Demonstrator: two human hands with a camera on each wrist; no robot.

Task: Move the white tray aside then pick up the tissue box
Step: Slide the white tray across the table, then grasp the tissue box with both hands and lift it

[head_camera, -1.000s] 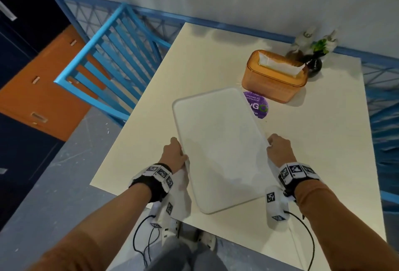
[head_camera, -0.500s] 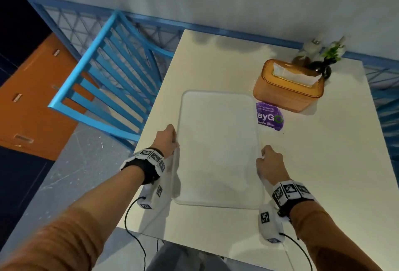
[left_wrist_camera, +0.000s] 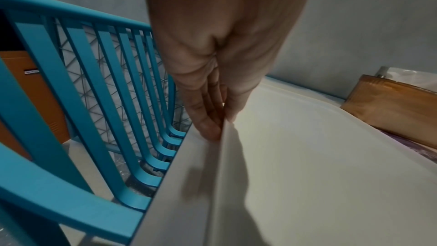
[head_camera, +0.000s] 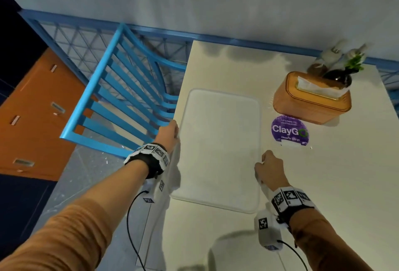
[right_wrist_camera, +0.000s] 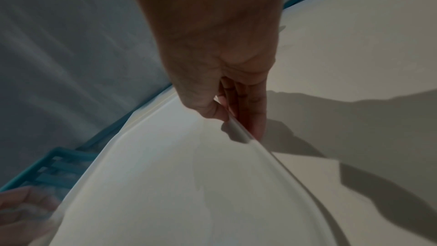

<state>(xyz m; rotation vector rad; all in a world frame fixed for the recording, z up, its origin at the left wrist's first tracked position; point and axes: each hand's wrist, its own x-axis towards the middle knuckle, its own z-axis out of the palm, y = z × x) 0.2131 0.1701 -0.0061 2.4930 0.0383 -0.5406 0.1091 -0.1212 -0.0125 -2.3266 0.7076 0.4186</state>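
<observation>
The white tray (head_camera: 218, 147) lies flat near the left edge of the cream table (head_camera: 334, 184), long side running away from me. My left hand (head_camera: 170, 130) pinches its left rim, thumb on top and fingers under, as the left wrist view shows at the hand (left_wrist_camera: 220, 117) and tray (left_wrist_camera: 319, 156). My right hand (head_camera: 268, 167) pinches the right rim; thumb and fingers (right_wrist_camera: 250, 119) clamp the tray (right_wrist_camera: 177, 184) edge. The orange tissue box (head_camera: 311, 98) with a white tissue sticking out stands at the far right, apart from the tray; the tissue box (left_wrist_camera: 392, 108) also shows in the left wrist view.
A purple round sticker (head_camera: 289, 130) sits on the table between tray and box. A dark vase with a green plant (head_camera: 343, 74) and pale bottles stand behind the box. A blue slatted chair (head_camera: 121, 100) stands close to the table's left edge. An orange cabinet (head_camera: 32, 115) lies far left.
Both hands have carried the tray leftward and turned it from slanted to square with the table, so it now sits near the left edge and the purple sticker is fully uncovered.
</observation>
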